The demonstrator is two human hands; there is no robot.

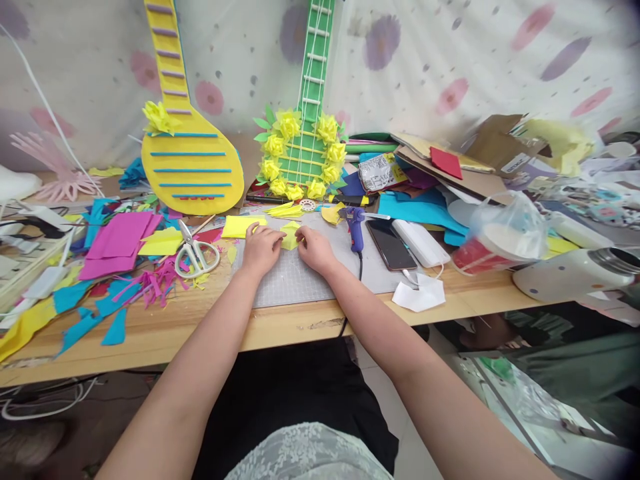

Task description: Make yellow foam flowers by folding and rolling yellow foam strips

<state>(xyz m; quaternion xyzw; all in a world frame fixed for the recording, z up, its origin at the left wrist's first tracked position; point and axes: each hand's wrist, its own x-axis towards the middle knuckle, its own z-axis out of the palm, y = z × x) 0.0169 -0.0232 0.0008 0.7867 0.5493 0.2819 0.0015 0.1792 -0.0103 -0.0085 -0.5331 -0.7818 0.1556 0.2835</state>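
Between my two hands lies a small piece of yellow crepe paper [289, 237] over the grey cutting mat [280, 283]. My left hand [261, 250] has its fingers curled down at the paper's left edge. At its right edge, my right hand [316, 249] pinches the paper between thumb and fingers. A folded stack of yellow paper [240, 227] sits just behind my left hand. To the right of my right hand stands a purple glue gun [355, 230]. White-handled scissors [197, 257] rest on the table at the left.
Behind the mat lean a yellow paper guitar [193, 163] and a green one [300, 160] ringed with yellow flowers. Pink paper [120, 243] and scraps cover the left side. A phone [391, 245], power bank [421, 243], cup [495, 247] and bottle [565, 273] stand right.
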